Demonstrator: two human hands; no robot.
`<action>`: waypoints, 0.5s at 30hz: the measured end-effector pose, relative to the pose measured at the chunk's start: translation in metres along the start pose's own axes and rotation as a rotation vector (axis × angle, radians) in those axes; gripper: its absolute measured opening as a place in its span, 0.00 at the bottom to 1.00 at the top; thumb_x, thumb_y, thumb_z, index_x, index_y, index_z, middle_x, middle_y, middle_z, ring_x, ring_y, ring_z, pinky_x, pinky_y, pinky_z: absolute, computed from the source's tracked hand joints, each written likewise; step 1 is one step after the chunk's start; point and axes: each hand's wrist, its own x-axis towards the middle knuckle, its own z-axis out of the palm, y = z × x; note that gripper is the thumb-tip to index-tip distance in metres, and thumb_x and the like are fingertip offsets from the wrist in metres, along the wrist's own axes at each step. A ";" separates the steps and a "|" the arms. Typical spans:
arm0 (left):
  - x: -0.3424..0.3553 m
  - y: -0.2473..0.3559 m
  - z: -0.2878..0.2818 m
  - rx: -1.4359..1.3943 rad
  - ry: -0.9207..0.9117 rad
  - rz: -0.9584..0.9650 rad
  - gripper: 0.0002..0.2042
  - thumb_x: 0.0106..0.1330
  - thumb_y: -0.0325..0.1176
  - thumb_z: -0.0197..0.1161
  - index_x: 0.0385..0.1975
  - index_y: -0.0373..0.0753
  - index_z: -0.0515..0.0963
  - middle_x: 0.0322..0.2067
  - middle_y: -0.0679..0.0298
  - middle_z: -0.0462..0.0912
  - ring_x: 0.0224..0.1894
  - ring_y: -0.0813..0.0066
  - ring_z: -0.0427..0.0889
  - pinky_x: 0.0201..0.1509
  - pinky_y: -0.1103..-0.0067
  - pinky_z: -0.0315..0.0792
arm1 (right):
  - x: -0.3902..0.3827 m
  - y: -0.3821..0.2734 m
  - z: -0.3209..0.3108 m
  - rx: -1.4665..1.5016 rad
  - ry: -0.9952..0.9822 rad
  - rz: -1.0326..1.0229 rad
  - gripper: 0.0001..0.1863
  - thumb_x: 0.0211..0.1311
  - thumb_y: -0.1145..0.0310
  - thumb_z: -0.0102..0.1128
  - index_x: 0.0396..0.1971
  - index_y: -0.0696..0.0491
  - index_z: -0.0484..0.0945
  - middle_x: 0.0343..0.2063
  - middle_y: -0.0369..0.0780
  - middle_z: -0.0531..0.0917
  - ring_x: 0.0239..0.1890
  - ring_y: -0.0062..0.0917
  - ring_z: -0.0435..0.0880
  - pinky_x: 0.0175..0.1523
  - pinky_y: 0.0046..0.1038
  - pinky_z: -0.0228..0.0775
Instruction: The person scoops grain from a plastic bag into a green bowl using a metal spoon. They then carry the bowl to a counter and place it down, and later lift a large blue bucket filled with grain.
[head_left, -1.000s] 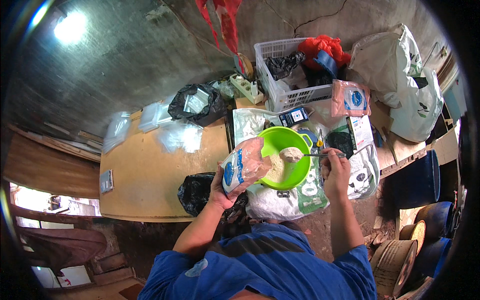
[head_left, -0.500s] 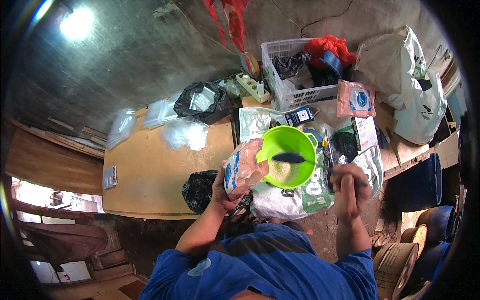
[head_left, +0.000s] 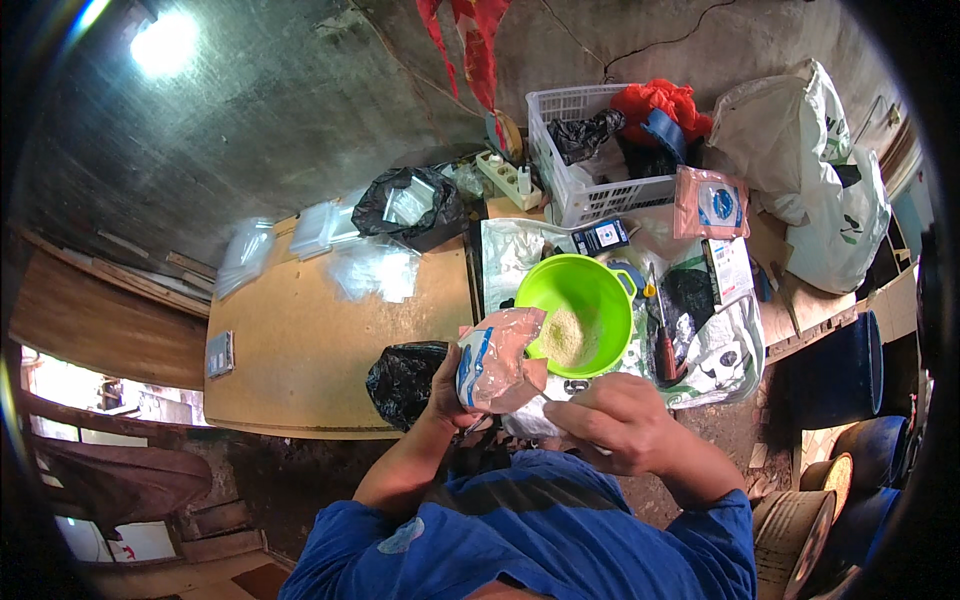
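Observation:
My left hand (head_left: 447, 392) grips a pink plastic pouch (head_left: 492, 366) with a blue-and-white label, tilted with its open mouth toward the right. In my right hand (head_left: 622, 420), a spoon (head_left: 547, 398) is held by the handle at that mouth. The spoon's head is out of sight, apparently inside the pouch. Just beyond both hands stands a lime-green bowl (head_left: 532, 288) with a side handle. Pale powder (head_left: 568, 335) lies in its bottom, and the pouch overlaps the bowl's near left rim.
White printed sacks (head_left: 715, 350) lie under the bowl, with a red-handled screwdriver (head_left: 666, 350) on them. A white crate (head_left: 600, 205) and another pink pouch (head_left: 712, 203) are behind. Clear plastic bags (head_left: 375, 268) and black bags (head_left: 405, 372) rest on the wooden table (head_left: 300, 370).
My right hand has moved left and nearer to me, taking the spoon from above the bowl to the pouch's mouth. The pouch has shifted slightly nearer to me.

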 end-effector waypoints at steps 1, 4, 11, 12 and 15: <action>-0.003 0.001 0.000 0.035 -0.028 -0.014 0.42 0.68 0.66 0.50 0.72 0.40 0.57 0.68 0.52 0.65 0.67 0.53 0.69 0.71 0.57 0.62 | 0.001 0.001 0.004 -0.018 -0.014 -0.011 0.25 0.46 0.72 0.70 0.50 0.56 0.79 0.27 0.35 0.77 0.25 0.28 0.80 0.29 0.32 0.72; -0.007 0.003 0.000 -0.027 -0.097 -0.055 0.42 0.68 0.64 0.51 0.73 0.40 0.55 0.70 0.52 0.63 0.70 0.53 0.65 0.75 0.57 0.58 | 0.003 0.004 0.013 -0.038 -0.059 0.007 0.26 0.48 0.72 0.69 0.51 0.56 0.79 0.26 0.36 0.77 0.25 0.29 0.80 0.29 0.32 0.73; -0.007 0.003 -0.002 -0.148 -0.140 -0.088 0.42 0.68 0.63 0.53 0.73 0.38 0.55 0.70 0.51 0.64 0.69 0.52 0.66 0.73 0.56 0.60 | -0.001 0.004 0.027 0.059 0.015 0.135 0.23 0.51 0.76 0.69 0.50 0.57 0.78 0.26 0.40 0.77 0.26 0.33 0.81 0.30 0.34 0.74; -0.006 0.003 -0.003 -0.116 -0.142 -0.084 0.42 0.68 0.63 0.53 0.73 0.38 0.56 0.69 0.51 0.64 0.69 0.52 0.68 0.72 0.56 0.61 | -0.002 0.004 0.029 0.071 0.003 0.156 0.22 0.52 0.76 0.69 0.50 0.57 0.78 0.26 0.41 0.77 0.26 0.34 0.81 0.30 0.35 0.74; -0.004 0.002 -0.008 -0.105 -0.147 -0.077 0.42 0.68 0.62 0.55 0.72 0.37 0.56 0.68 0.50 0.67 0.66 0.52 0.71 0.70 0.56 0.65 | -0.005 0.004 0.035 0.143 0.020 0.222 0.19 0.55 0.77 0.67 0.48 0.56 0.79 0.25 0.42 0.78 0.26 0.36 0.82 0.32 0.35 0.75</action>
